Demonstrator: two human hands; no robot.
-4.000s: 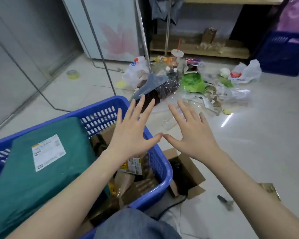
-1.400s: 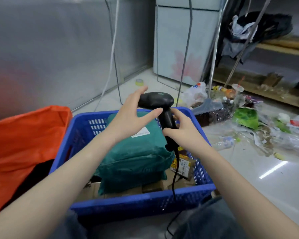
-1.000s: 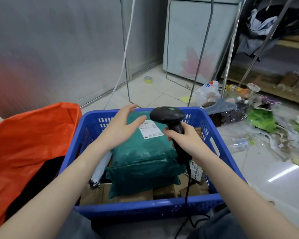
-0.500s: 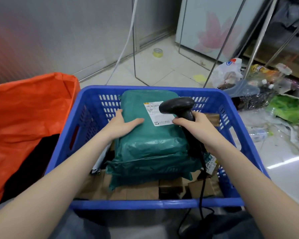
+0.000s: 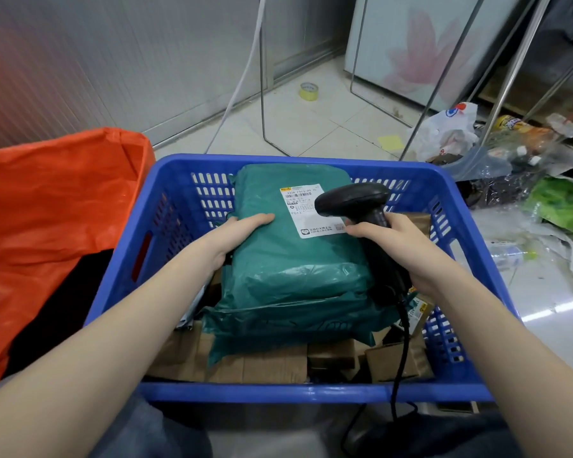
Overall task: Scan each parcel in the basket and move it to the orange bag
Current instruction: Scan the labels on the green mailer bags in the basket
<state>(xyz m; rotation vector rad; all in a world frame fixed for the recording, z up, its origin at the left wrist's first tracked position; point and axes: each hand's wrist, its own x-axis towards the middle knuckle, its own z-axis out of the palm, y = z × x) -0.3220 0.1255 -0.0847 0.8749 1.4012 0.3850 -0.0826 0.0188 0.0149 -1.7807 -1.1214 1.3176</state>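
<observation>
A blue plastic basket stands on the floor before me. A large green plastic-wrapped parcel lies on top inside it, with a white shipping label facing up. Several brown cardboard parcels lie underneath. My left hand grips the parcel's left edge, thumb on top. My right hand holds a black barcode scanner by its handle, with the scanner head over the label. The orange bag stands open to the left of the basket.
The scanner's black cable hangs over the basket's near rim. Litter and plastic bags cover the floor at the right. Metal rack legs and a roll of tape are beyond the basket. My knees are below.
My left hand came down from the air onto the green parcel's left edge. My right hand lowered the scanner toward the label. The view tilted down over the basket.
</observation>
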